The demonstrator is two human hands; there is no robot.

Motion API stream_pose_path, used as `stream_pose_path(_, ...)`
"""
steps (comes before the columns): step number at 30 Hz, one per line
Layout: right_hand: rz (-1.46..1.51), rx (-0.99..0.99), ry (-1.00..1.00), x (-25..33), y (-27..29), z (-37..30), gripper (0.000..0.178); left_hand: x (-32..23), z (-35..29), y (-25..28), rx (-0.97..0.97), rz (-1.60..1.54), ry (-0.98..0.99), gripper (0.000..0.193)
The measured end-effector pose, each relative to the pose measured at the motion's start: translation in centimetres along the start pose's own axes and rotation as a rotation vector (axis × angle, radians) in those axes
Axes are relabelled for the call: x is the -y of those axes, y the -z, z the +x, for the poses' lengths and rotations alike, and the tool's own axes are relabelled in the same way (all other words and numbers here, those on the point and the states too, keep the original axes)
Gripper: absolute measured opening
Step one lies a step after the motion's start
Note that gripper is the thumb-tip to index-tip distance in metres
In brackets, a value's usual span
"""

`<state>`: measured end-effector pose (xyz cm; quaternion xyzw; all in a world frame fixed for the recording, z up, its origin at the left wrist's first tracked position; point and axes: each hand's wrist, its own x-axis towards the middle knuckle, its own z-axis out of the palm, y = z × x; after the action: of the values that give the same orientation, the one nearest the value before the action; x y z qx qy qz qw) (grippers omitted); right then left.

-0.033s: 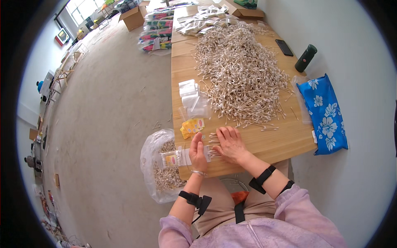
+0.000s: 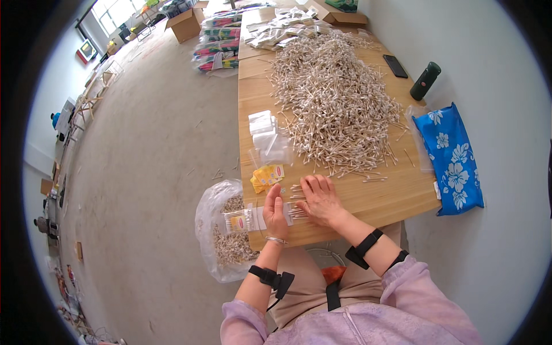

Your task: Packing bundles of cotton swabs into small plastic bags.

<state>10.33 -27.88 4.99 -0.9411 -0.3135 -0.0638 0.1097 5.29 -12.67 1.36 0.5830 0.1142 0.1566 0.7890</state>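
Observation:
My right hand (image 2: 321, 201) lies palm down near the table's front edge, fingers spread over several loose cotton swabs (image 2: 298, 213). To its left, my left hand (image 2: 275, 211) stands on its side, fingers stretched out, with nothing visibly gripped. Beside and partly beneath the left hand is a clear plastic bag (image 2: 236, 221) filled with a row of swabs and a yellow card; it sticks out past the table's left edge. Just beyond the left hand lie yellow printed cards (image 2: 267, 177). Farther up are stacked empty clear bags (image 2: 270, 144). A large heap of cotton swabs (image 2: 339, 103) covers the table's middle.
Below the table's left edge stands a clear sack (image 2: 210, 247) of swabs. A blue floral packet (image 2: 454, 161), dark green bottle (image 2: 425, 81) and black phone (image 2: 395, 66) line the right side. Filled packets (image 2: 284, 29) and a cardboard box (image 2: 345, 18) are at the far end.

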Motion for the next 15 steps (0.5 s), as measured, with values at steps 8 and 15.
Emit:
stream_pose_path(8, -0.009, -0.067, 0.019, -0.4, 0.2, 0.8, 0.055, 0.5, 0.1, 0.2, -0.012, 0.019, -0.026, 0.037)
stream_pose_path(15, 0.221, -0.098, 0.041, -0.8, 0.0, -0.3, 0.043, 0.0, 0.0, 0.0, -0.016, 0.011, -0.013, 0.037)
